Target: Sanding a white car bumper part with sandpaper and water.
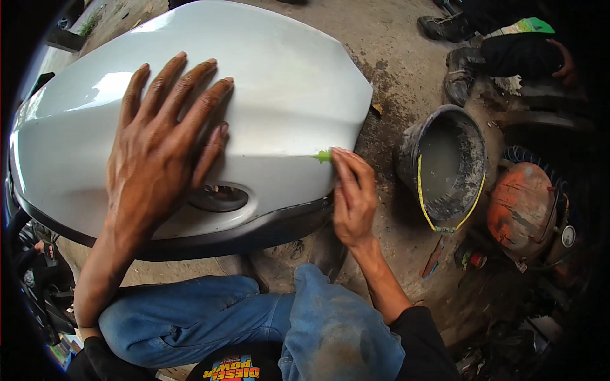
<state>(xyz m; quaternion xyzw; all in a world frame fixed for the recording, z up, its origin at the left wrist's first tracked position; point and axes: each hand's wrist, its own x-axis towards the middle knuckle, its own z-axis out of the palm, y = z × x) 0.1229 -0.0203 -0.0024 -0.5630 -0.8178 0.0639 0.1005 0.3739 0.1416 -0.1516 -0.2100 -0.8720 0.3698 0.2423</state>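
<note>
A large glossy white vehicle body panel, with a dark lower edge and an oval recess, lies in front of me, over my knees. My left hand rests flat on it, fingers spread, holding nothing. At the panel's right end my right hand has its fingers pressed together. Its fingertips touch a small jagged bright green patch on the panel's crease. Whether the green is a loose scrap or part of the surface, I cannot tell. The fingers hide whatever may be between them.
A black bucket of cloudy water with a yellow handle stands to the right. Beyond it sits a worn orange tank with a gauge. Another person's dark boots are at the upper right. Dirty concrete floor surrounds the panel.
</note>
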